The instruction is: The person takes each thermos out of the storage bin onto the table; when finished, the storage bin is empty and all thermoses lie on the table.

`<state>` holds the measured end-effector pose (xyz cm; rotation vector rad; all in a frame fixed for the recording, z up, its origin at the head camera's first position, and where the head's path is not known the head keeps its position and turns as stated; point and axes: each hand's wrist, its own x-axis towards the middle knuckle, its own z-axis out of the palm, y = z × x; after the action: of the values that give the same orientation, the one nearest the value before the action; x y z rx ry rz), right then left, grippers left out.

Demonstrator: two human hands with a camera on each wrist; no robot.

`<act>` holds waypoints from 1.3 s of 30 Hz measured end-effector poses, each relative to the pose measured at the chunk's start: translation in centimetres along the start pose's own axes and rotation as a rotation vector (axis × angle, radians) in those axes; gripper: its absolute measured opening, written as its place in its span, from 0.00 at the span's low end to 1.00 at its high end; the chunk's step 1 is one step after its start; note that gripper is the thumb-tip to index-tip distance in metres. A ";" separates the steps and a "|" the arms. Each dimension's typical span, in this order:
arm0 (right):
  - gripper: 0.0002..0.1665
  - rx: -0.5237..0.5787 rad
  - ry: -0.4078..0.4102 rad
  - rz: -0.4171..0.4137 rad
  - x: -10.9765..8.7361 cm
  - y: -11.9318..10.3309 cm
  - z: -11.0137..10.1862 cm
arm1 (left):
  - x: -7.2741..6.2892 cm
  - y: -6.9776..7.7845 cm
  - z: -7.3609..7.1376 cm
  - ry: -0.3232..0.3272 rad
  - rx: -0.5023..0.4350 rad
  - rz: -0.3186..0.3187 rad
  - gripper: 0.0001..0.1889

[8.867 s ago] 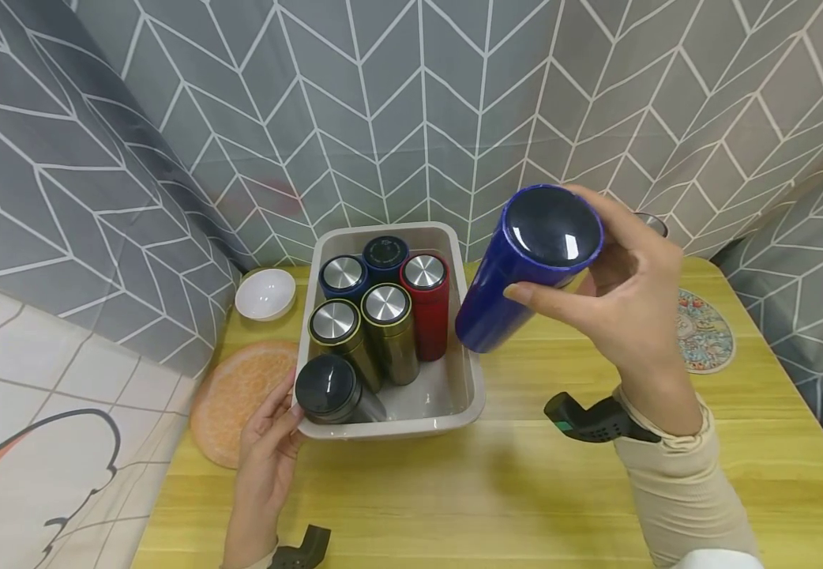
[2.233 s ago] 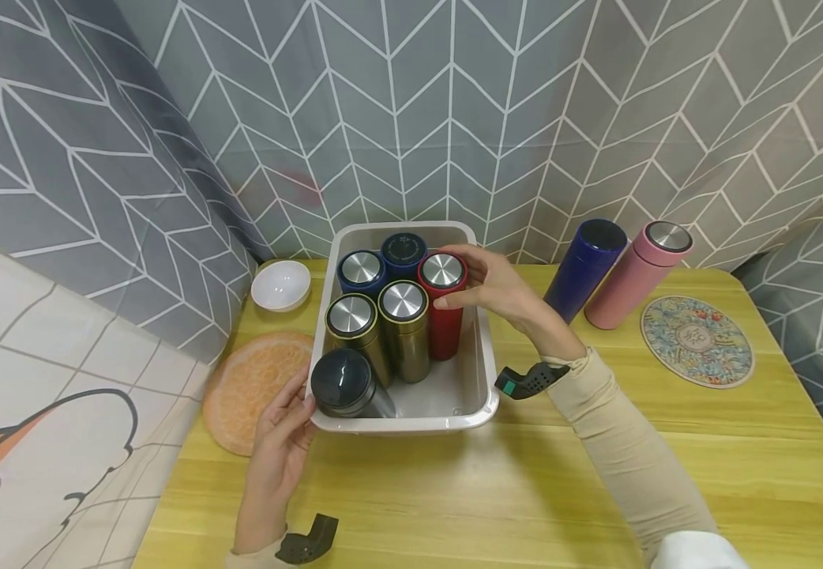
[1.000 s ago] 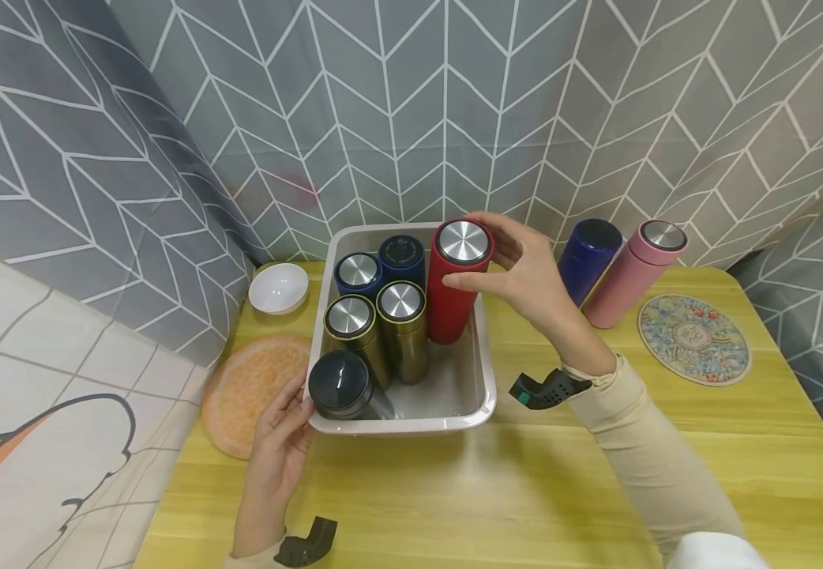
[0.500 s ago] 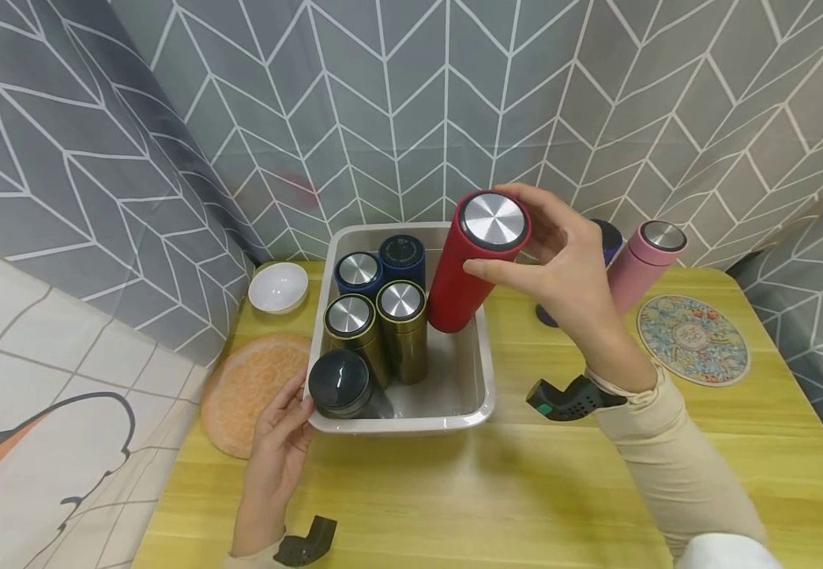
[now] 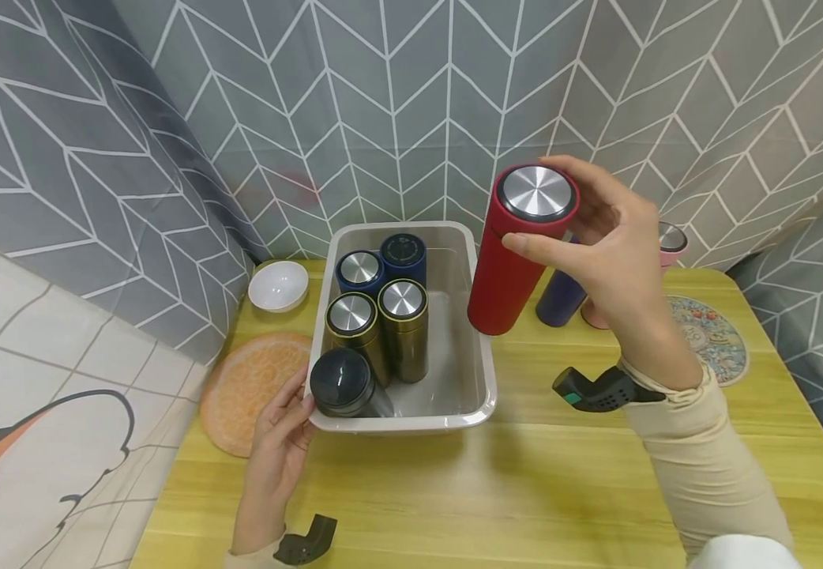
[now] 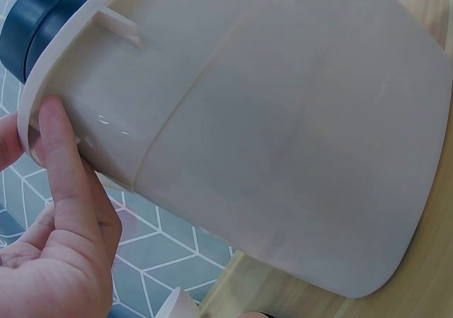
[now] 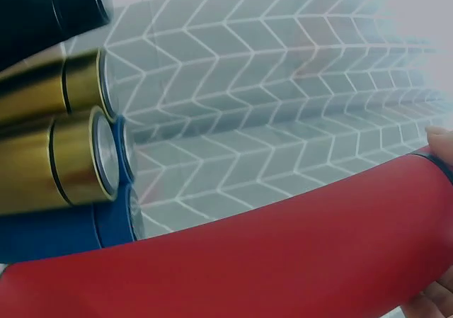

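Red flask (image 5: 500,276): hung over right rim of tub (image 5: 488,387), long axis roughly upright, top uppermost | right hand (image 5: 614,253): nearer, fingers wrapped round flask's upper end | left hand (image 5: 279,442): fingers gripped tub's near-left corner

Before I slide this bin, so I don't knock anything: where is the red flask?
In the head view, the right hand holds the red flask tilted by the right rim of the grey bin, left of the purple-blue flask.

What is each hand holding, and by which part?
Right hand: the red cylindrical bottle, near its top. Left hand: the pale rectangular plastic tub, by its rim.
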<state>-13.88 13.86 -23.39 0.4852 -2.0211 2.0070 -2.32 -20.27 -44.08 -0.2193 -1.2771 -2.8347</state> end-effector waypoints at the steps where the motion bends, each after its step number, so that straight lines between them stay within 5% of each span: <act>1: 0.38 0.006 0.008 0.011 0.1 0.0 -0.2 | 0.0 0.0 0.0 0.000 -0.001 0.000 0.25; 11: 0.37 0.050 0.094 0.040 0.9 0.9 -2.1 | 0.0 0.0 -0.1 0.005 0.007 -0.006 0.24; 19: 0.40 -0.046 0.087 0.182 1.3 2.6 -3.4 | 0.0 0.1 -0.1 0.007 0.020 -0.006 0.24; 27: 0.40 -0.207 0.047 0.272 2.2 6.3 -3.9 | 0.0 0.1 -0.1 -0.003 0.032 -0.002 0.24; 39: 0.42 -0.348 0.058 0.258 3.1 12.9 -3.5 | 0.1 -0.1 -0.2 -0.015 0.003 -0.001 0.25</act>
<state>-22.10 17.07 -33.85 0.0963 -2.4298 1.7133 -2.46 -20.33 -44.26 -0.2407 -1.2850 -2.8372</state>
